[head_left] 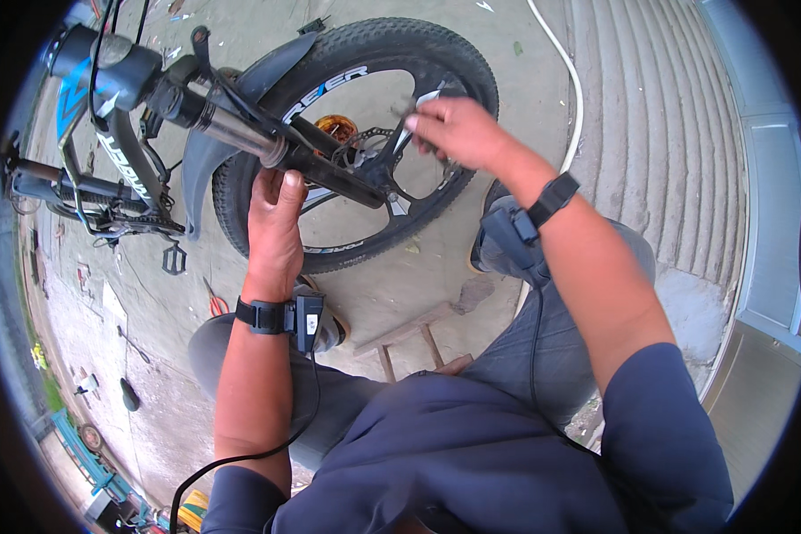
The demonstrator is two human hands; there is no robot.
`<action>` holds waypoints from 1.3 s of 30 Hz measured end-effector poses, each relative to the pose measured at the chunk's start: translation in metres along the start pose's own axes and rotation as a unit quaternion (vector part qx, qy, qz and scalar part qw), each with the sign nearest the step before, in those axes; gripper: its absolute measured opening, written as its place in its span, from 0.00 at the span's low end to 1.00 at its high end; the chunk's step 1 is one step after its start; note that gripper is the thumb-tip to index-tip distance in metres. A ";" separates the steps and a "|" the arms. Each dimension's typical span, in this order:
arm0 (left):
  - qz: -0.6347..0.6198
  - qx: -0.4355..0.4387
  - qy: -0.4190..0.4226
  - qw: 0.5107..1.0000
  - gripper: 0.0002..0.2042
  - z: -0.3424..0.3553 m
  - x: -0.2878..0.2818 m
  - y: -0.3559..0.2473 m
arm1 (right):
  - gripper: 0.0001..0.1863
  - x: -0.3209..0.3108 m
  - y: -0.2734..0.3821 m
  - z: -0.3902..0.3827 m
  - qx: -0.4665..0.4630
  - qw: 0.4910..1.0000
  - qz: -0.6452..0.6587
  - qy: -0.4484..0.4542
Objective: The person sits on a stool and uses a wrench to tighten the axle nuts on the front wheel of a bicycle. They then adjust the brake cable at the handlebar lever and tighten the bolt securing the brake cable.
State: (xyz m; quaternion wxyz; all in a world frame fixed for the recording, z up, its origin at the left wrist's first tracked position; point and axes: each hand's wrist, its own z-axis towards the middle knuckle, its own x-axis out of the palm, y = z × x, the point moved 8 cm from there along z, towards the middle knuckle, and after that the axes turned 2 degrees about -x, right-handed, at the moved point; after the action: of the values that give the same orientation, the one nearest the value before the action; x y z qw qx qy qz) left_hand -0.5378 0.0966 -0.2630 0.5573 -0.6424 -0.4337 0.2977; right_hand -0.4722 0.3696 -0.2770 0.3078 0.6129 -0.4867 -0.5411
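My left hand (276, 209) grips the lower leg of the black front fork (325, 169) from below, just under the silver stanchion (231, 125). My right hand (445, 133) is closed over the wheel's right side, beside a white-marked spoke (401, 206) and near the brake disc (365, 139); what its fingertips hold is too small or hidden to make out. The thick-tyred front wheel (463, 80) lies tilted at the fork, with a dark mudguard (206, 178) along it. A tin (334, 126) with brown contents shows behind the wheel.
The bicycle frame (125, 151) is at upper left. Red-handled scissors (217, 304), a wrench (132, 343) and a saddle (130, 394) lie on concrete at left. A wooden piece (400, 329) lies between my legs. A white hose (571, 71) runs beside ridged steps (650, 107) on the right.
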 end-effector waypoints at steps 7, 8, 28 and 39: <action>-0.017 -0.014 0.049 0.999 0.42 0.007 0.009 0.016 | 0.21 -0.114 0.063 0.022 -0.179 0.921 -0.240 -0.248; -0.014 -0.024 0.046 0.999 0.44 0.009 0.010 0.018 | 0.21 -0.122 0.064 0.028 -0.189 0.920 -0.241 -0.244; -0.036 -0.005 -0.025 0.999 0.28 0.007 0.037 -0.014 | 0.19 -0.108 0.025 0.103 -0.124 0.990 0.048 -0.050; -0.088 0.003 -0.083 0.993 0.18 -0.017 0.010 -0.014 | 0.22 -0.090 0.062 0.027 -0.147 0.984 0.011 -0.095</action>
State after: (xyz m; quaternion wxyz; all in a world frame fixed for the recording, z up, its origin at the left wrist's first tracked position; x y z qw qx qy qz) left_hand -0.5221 0.0976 -0.2454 0.5452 -0.5730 -0.5328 0.3011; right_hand -0.5095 0.4369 -0.1948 0.3524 0.5014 -0.4355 -0.6594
